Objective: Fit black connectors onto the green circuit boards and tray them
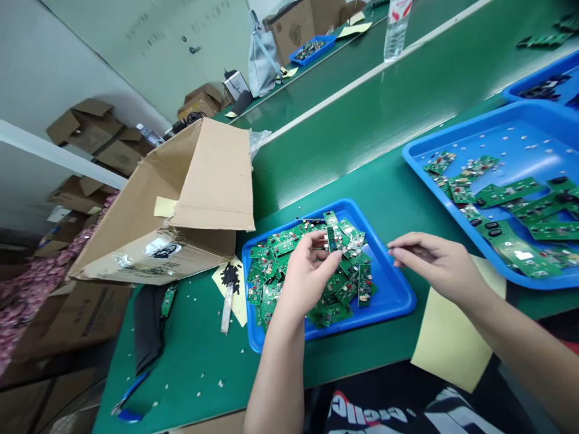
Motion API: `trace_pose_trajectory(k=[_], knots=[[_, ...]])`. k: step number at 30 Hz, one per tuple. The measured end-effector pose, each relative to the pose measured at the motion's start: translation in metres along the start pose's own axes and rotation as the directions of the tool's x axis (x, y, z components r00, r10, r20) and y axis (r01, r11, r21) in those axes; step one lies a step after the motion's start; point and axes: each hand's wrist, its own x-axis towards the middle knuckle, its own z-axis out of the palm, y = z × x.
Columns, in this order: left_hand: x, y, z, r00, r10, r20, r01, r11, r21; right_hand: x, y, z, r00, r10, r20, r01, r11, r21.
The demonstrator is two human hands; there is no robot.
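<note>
My left hand (pixel 308 274) is over a heap of small green circuit boards (pixel 275 247) lying in a blue tray (pixel 393 301). Its thumb and fingers are closed on one narrow circuit board (pixel 332 240), tilted up on end. To the right, just past the tray's rim, my right hand (pixel 436 265) has thumb and forefinger pinched together. Anything between those fingertips is too small or hidden to make out. Below that hand lies a yellow paper sheet (pixel 452 343).
A larger blue tray (pixel 484 129) with circuit boards stands at the right. An open cardboard box (pixel 217 181) sits at the left. Small black parts (pixel 230 276) rest on yellow paper near a black pouch (pixel 147 325) and blue-handled pliers (pixel 130 398). A bottle (pixel 397 33) stands on the ledge behind.
</note>
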Motion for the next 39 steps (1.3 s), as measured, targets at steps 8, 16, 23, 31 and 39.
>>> trace_pose_trajectory(k=[8,16,23,31,39], knots=[[-0.019,-0.007,0.004,0.989,-0.036,0.141,0.118,0.759,-0.64,0.017,0.064,0.01,0.992,0.124,0.029,-0.126,0.989,0.075],[-0.017,-0.014,0.005,0.994,-0.061,0.086,0.105,0.647,-0.755,0.034,0.085,0.011,0.991,0.104,-0.087,-0.101,0.994,0.041],[-0.019,-0.024,-0.005,0.99,-0.086,-0.111,-0.021,0.693,-0.721,0.097,0.086,0.032,0.998,0.044,-0.042,-0.047,0.998,-0.052],[-0.029,-0.014,-0.008,0.952,-0.188,-0.24,-0.049,0.682,-0.73,0.141,0.044,0.034,0.995,-0.014,0.094,0.033,0.979,-0.2],[-0.023,-0.029,-0.002,0.964,-0.26,-0.061,0.108,0.589,-0.801,0.014,-0.022,-0.058,0.99,0.02,0.142,0.045,0.897,-0.439]])
